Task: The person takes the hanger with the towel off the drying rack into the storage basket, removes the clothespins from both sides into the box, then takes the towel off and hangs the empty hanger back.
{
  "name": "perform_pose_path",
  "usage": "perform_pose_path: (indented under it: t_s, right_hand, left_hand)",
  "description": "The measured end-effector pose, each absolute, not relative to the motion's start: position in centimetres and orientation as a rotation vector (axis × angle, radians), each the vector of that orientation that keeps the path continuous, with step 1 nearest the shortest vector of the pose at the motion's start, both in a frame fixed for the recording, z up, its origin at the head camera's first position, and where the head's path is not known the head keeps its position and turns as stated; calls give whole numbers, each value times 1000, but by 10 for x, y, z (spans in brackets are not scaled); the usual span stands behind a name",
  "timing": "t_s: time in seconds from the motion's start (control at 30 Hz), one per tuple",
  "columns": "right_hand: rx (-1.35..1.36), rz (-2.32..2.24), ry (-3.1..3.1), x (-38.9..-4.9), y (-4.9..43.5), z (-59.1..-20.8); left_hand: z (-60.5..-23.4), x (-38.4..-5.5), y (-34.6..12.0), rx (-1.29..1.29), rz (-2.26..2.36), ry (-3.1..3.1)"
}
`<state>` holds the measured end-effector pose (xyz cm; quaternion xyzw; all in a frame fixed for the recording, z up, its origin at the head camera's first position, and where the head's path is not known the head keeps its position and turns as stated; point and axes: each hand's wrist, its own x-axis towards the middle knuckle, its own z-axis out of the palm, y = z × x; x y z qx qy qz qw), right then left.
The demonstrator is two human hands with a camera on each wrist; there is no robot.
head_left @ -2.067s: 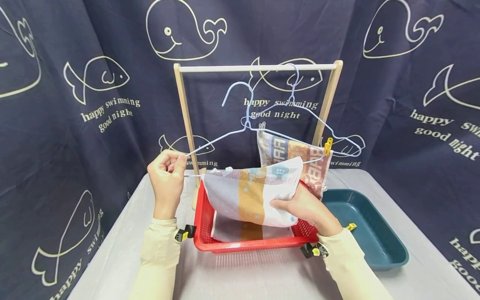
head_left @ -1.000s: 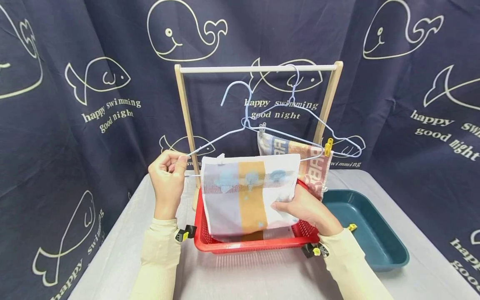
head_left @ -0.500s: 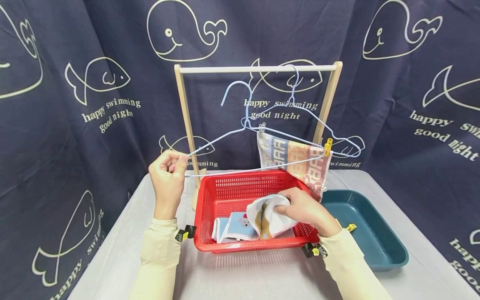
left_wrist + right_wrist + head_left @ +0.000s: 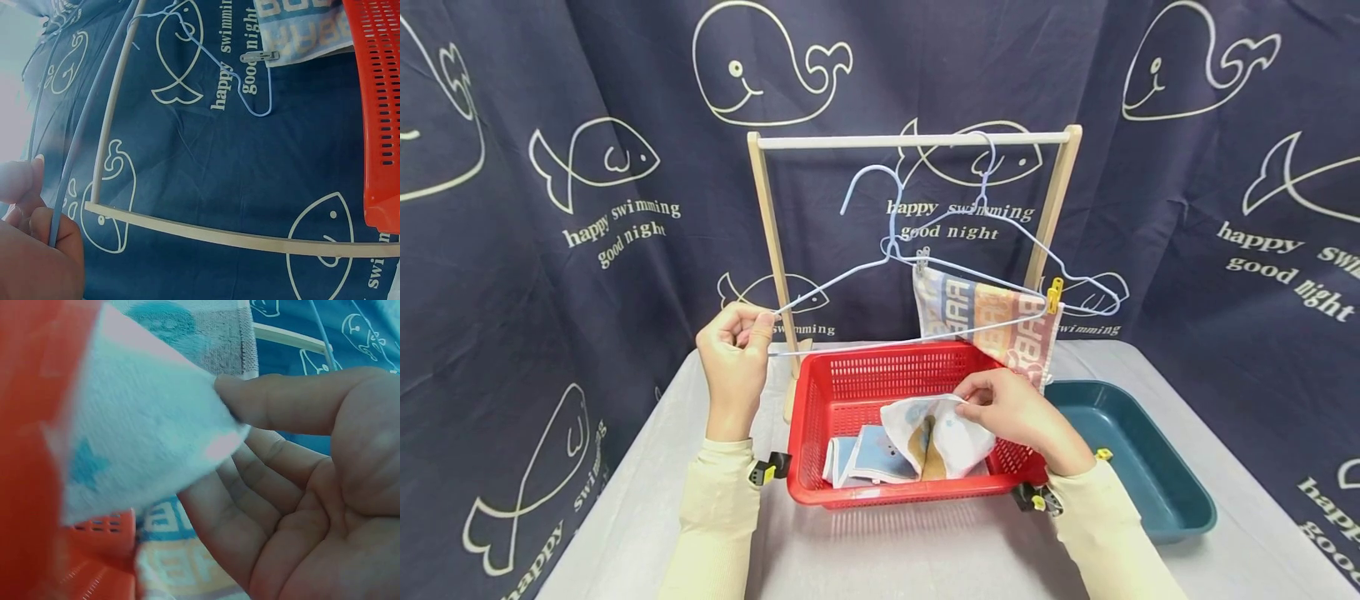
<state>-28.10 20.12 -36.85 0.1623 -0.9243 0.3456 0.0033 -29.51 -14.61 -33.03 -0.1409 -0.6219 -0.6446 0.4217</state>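
My left hand [image 4: 735, 358] grips one corner of a light blue wire clothes hanger [image 4: 850, 271], whose bare lower bar runs across above the basket. With thumb and fingers my right hand [image 4: 1011, 412] pinches the edge of a small towel [image 4: 936, 433], white with a brown stripe. The towel bunches down into the red plastic basket [image 4: 887, 492]. In the right wrist view, the towel [image 4: 150, 425] shows a blue star and its edge sits between thumb and fingers. Beside it in the basket lies a folded light blue cloth [image 4: 880, 454].
Behind stands a wooden rack [image 4: 769, 233] with a white rod. From it hangs a second hanger [image 4: 1022, 221] bearing a patterned towel [image 4: 992, 321], held by a yellow clip [image 4: 1055, 295] and a clear clip [image 4: 922, 257]. A teal tray [image 4: 1157, 475] with a yellow clip [image 4: 1103, 454] stands at the right.
The striped towel has come off the hanger's lower bar and down into the basket with my right hand, uncovering the blue cloth. My left hand and its hanger have stayed nearly still.
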Motion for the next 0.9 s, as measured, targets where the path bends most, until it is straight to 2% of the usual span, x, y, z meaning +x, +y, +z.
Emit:
perform_pose_path:
  t_s: [0.37, 0.9]
  right_hand:
    - [441, 1242, -2815, -274, 216, -352]
    - [441, 1158, -2655, -251, 232, -325]
  left_hand:
    - [-330, -294, -145, -358, -1621, -1556]
    - [-332, -294, -145, -361, -1611, -1583]
